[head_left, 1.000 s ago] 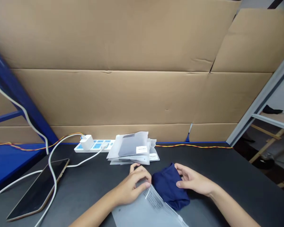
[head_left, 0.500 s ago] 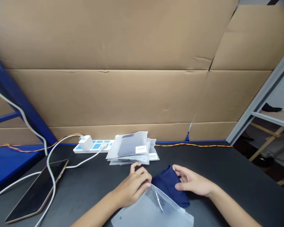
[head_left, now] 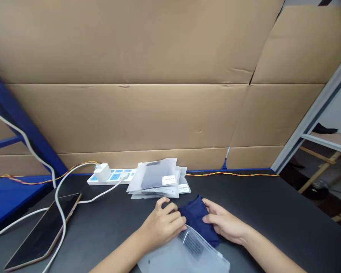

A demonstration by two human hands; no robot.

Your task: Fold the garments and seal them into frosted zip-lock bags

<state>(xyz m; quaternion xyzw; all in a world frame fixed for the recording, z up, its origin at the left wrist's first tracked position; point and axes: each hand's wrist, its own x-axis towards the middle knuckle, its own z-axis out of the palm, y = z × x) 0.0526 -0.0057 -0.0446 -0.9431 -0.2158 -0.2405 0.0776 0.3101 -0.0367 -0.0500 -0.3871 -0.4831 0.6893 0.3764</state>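
A frosted zip bag [head_left: 184,254] with printed text and a slider lies at the near edge of the table, its mouth facing up and right. My left hand [head_left: 166,223] is closed on the upper left corner of that bag. A folded navy cloth [head_left: 197,218] sits at the bag's mouth, its lower left part behind the bag's edge; I cannot tell how much is inside. My right hand [head_left: 224,222] pinches the cloth's right side between thumb and fingers.
Behind my hands is a stack of filled zip bags [head_left: 156,180] with white labels. A white power strip [head_left: 113,175] with a plug and cables stands at the back left. At left lies a phone-like device [head_left: 45,231] under a white cable. A cardboard wall [head_left: 170,113] closes off the back.
My right hand and the navy cloth have moved left, closer to my left hand and the bag's mouth. My left hand has shifted slightly right with the bag's corner.
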